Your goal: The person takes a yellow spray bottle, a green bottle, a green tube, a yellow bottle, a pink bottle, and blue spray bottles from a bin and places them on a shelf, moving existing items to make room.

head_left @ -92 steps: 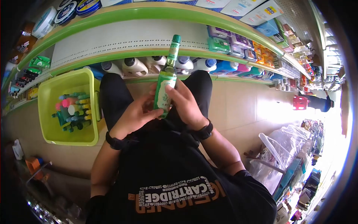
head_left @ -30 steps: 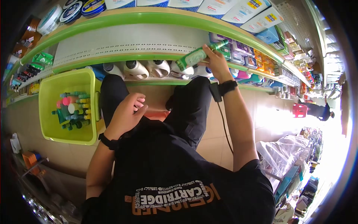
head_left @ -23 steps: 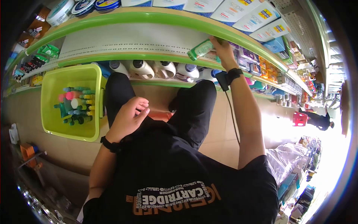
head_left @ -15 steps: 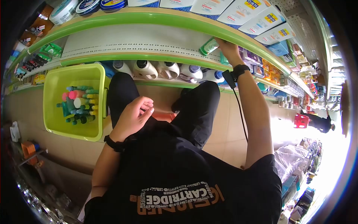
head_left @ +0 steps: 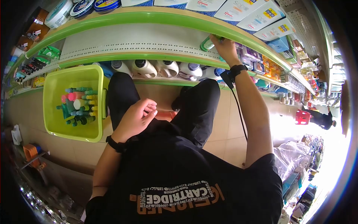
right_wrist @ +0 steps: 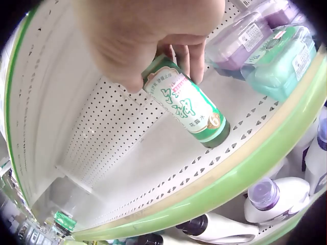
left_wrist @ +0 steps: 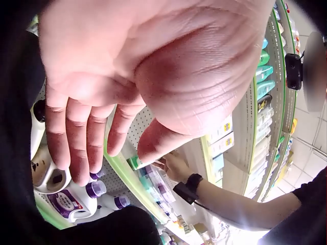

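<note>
My right hand [head_left: 225, 49] reaches between two shelf boards and grips a green bottle [head_left: 207, 43] with a white label. In the right wrist view, thumb and fingers of the right hand [right_wrist: 148, 41] wrap the bottle's [right_wrist: 186, 104] upper part, its base over the perforated shelf [right_wrist: 153, 173]. Whether the base touches the shelf cannot be told. Purple and teal packs [right_wrist: 281, 61] lie beside it. My left hand [head_left: 137, 117] hangs above the left thigh with nothing in it; its fingers [left_wrist: 79, 132] are loosely extended in the left wrist view.
A yellow-green tub [head_left: 52, 100] of small bottles stands on the floor at left. Large detergent bottles [head_left: 144, 69] line the shelf below. White boxes [head_left: 257, 16] fill the shelf above. At far right is a person [head_left: 321, 118] near a red stool [head_left: 302, 117].
The green bottle has gone from both hands near the lap to the right hand alone, then onward into the shelf space. My left hand let go and stays over the thigh.
</note>
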